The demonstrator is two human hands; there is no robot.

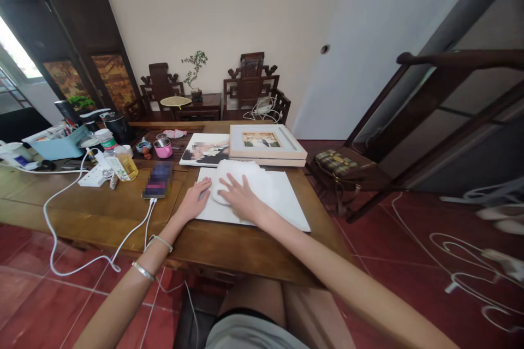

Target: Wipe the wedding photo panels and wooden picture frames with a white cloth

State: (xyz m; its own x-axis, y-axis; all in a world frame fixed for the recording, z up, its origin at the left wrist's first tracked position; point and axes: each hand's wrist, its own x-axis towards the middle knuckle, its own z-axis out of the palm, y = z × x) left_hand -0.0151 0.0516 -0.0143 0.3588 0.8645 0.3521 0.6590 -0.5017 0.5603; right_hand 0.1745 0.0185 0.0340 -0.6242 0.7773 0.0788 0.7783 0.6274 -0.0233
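Note:
A flat white board or panel [289, 202] lies on the wooden table in front of me. On it rests a soft white wad [260, 180], which could be a cloth or tissue. My right hand [241, 196] presses down on this wad with its fingers spread wide. At the panel's left edge, my left hand [195, 200] lies with its fingers stretched over the white surface, a little apart from the wad. Just behind the panel are a photo print [207, 150] and a pale framed picture [266, 144] stacked up thick.
Left of my hands a phone [158, 180] is plugged into white cables [133, 240]. Farther left stand a bottle of yellow liquid [125, 163], a power strip [92, 175], a pink cup [162, 147] and a blue bin [59, 144]. A chair with a plaid bag [335, 163] is at right.

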